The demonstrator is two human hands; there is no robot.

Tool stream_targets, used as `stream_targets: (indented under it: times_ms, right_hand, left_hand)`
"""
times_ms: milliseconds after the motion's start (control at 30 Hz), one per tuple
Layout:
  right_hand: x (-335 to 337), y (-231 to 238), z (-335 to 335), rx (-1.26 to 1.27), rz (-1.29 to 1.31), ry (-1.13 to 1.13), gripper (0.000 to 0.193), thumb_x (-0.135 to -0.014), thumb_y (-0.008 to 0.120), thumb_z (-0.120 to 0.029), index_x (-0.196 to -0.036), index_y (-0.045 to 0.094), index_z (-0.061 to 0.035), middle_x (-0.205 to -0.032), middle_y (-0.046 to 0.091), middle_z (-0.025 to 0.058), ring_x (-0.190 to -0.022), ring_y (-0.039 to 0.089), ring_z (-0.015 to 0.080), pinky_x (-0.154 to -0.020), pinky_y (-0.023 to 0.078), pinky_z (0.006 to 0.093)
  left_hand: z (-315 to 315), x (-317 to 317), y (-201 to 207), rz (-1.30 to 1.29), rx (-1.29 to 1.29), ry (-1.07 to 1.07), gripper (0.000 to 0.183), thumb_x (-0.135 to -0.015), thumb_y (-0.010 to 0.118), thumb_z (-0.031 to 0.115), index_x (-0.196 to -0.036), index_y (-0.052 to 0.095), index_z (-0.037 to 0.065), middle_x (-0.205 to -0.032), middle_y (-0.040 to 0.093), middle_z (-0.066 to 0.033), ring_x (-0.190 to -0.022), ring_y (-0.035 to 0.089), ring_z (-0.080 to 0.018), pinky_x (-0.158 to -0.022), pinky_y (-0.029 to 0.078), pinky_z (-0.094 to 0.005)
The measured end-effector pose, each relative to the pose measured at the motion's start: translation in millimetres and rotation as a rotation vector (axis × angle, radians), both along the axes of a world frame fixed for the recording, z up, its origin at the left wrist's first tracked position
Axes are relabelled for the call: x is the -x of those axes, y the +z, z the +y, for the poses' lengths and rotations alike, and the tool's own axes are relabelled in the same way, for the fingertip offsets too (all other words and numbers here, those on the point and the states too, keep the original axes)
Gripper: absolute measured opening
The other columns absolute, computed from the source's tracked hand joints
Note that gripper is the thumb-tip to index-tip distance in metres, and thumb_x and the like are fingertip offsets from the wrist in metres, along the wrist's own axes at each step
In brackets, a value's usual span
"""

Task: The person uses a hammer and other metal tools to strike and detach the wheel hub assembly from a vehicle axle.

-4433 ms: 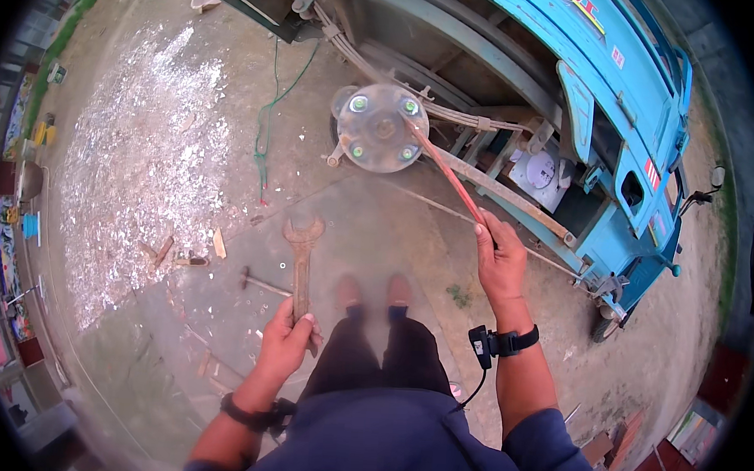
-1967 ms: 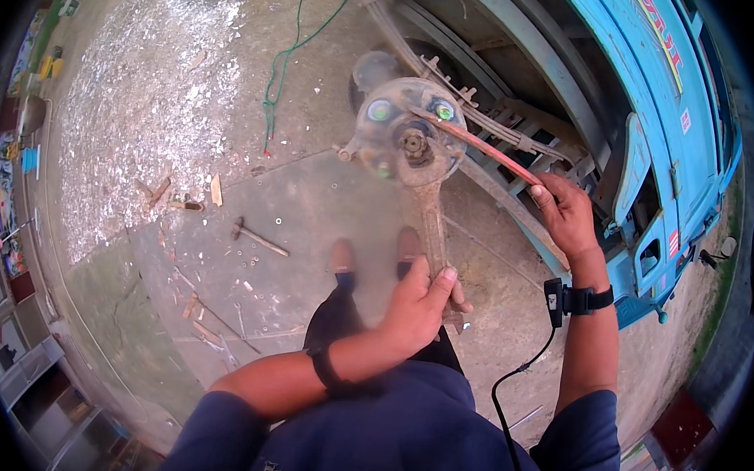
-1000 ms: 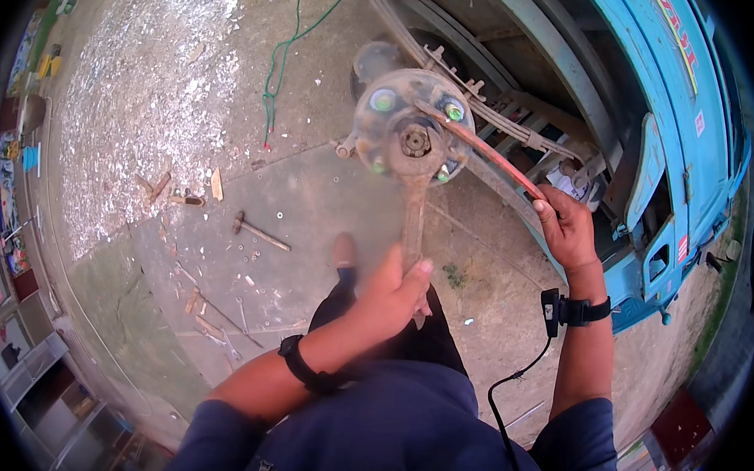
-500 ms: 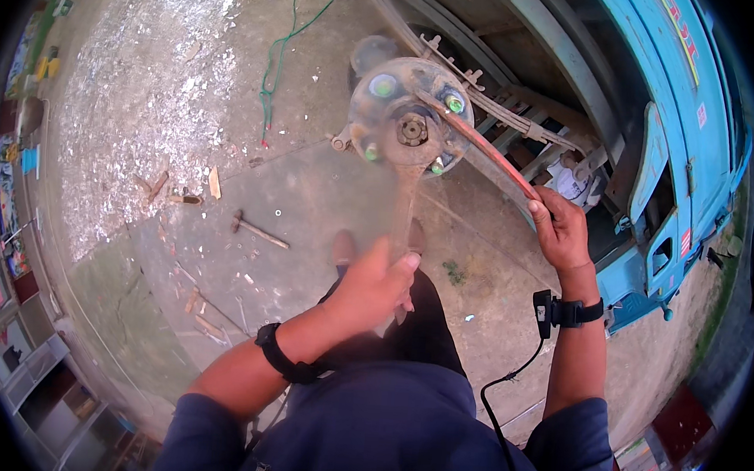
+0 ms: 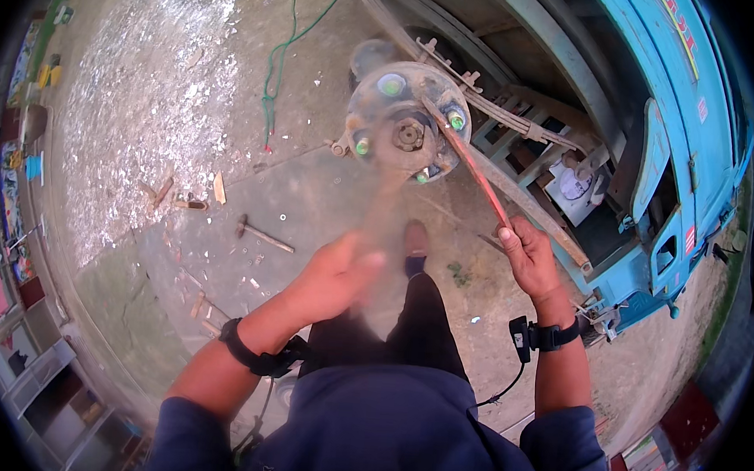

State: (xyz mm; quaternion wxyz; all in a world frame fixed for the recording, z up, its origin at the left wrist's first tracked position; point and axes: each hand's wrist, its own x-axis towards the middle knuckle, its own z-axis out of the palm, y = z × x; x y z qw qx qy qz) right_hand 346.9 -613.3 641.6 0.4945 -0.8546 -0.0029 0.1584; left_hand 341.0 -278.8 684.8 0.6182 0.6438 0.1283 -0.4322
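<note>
A rusty round wheel hub (image 5: 369,105) with several green-tipped studs faces me, a castellated nut (image 5: 409,135) at its centre. My left hand (image 5: 327,276) is closed around the lower end of a large flat wrench (image 5: 385,203), smeared by motion; its upper end meets the hub around the nut. In my right hand (image 5: 532,261), thumb and fingers grip a long red pry bar (image 5: 482,180). The bar slants up to the left, its far tip lying against the hub face between the nut and the right-hand stud.
A blue truck body (image 5: 664,54) fills the right side, with leaf springs (image 5: 505,118) behind the hub. On the concrete lie a hammer (image 5: 265,235), wood pieces (image 5: 219,188) and a green rope (image 5: 271,82). My shoe (image 5: 416,238) stands below the hub.
The hub has turned slightly clockwise. My left hand has swung left with the wrench. My right hand has come left and lower with the red bar.
</note>
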Motion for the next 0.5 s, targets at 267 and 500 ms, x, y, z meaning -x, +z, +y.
stream_targets:
  times_ms: [267,500]
  right_hand:
    - [25.3,-12.2,79.7,-0.752,0.586,-0.259,0.044,-0.104,0.047,-0.048,-0.086,0.05,-0.0079,-0.06,0.036,-0.0038,-0.046,0.033,0.0066,-0.042,0.028,0.024]
    - [29.4,-13.7,115.1,-0.684,0.453,-0.401,0.044,-0.104,0.045,-0.049,-0.084,0.047,-0.0099,-0.061,0.035,-0.004,-0.048,0.031,0.0058,-0.044,0.027,0.023]
  left_hand:
    - [-4.5,0.4,-1.5,-0.015,0.056,0.048,0.018,-0.106,0.049,0.023,-0.106,0.047,0.005,-0.068,0.047,0.0013,-0.053,0.047,-0.0055,-0.054,0.053,-0.0271]
    - [-44.1,7.9,8.1,0.095,0.108,0.251,0.02,-0.104,0.05,0.021,-0.113,0.048,0.003,-0.075,0.054,-0.0027,-0.06,0.056,-0.0118,-0.061,0.055,-0.0312]
